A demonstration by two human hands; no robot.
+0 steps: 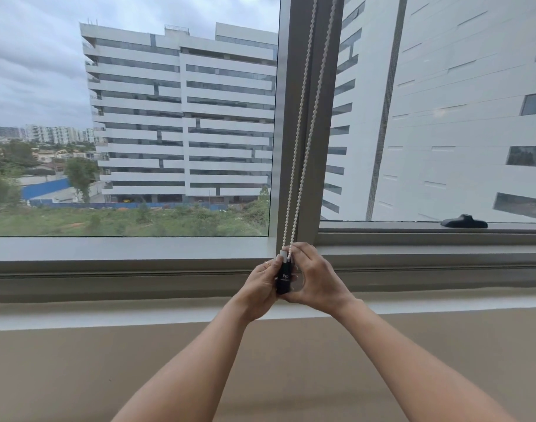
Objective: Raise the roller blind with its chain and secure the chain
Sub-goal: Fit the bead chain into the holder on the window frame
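The bead chain (304,132) hangs as two white strands side by side in front of the grey window mullion (317,184). Its long axis runs nearly upright, leaning a little to the right as it climbs out of the top of the picture. The strands draw closer together toward the bottom, where both enter the pale top end of a black holder (284,278). This small oblong piece stands upright too, in line with the chain, and carries a white logo on its face (the lettering is too small to read).

The holder sits just below the mullion's foot, in front of the window sill (108,248), and lies directly between the two hands. The left hand (260,280) grips it from the left, fingers curled behind it and thumb along its near side; a ring shows on one finger. The right hand (317,278) wraps it from the right, its fingers bent over the top end and touching the strands where they go in.

Both forearms reach up from the lower edge over a beige wall (78,360). A black window handle (464,221) rests on the right frame, well apart from the hands. White office blocks (184,117) stand beyond the glass.
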